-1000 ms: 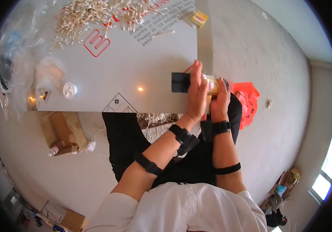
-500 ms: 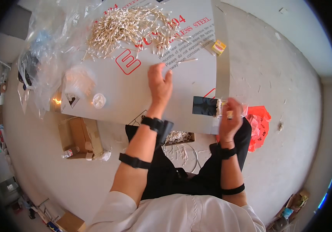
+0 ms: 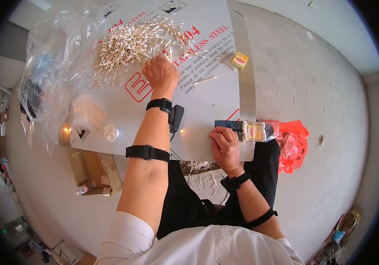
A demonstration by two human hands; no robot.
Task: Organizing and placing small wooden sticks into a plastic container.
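A large heap of cotton swabs [image 3: 125, 46] lies on the far part of the film-covered sheet metal board [image 3: 194, 110]. My left hand [image 3: 160, 76] reaches to its near right edge, fingers bent down and drawn together among the swabs; the fingertips are partly hidden. At the board's near right, a clear pack of cotton swabs [image 3: 254, 131] with a yellow label lies by a dark flat panel [image 3: 227, 124]. My right hand [image 3: 226, 148] is curled over the panel's lower left part, its fingertips mostly hidden. One loose swab [image 3: 205, 80] lies right of my left hand.
A small yellow box [image 3: 239, 60] sits by the board's right edge. Clear plastic bags [image 3: 61, 48] cover the far left, near a small white cup [image 3: 111, 133]. Below are a cardboard box [image 3: 93, 172], a tray of swabs [image 3: 198, 166] and a red plastic bag [image 3: 295, 145].
My left hand has moved forward and left to the swab heap. My right hand has moved left, off the swab pack to the dark panel, uncovering the yellow label.
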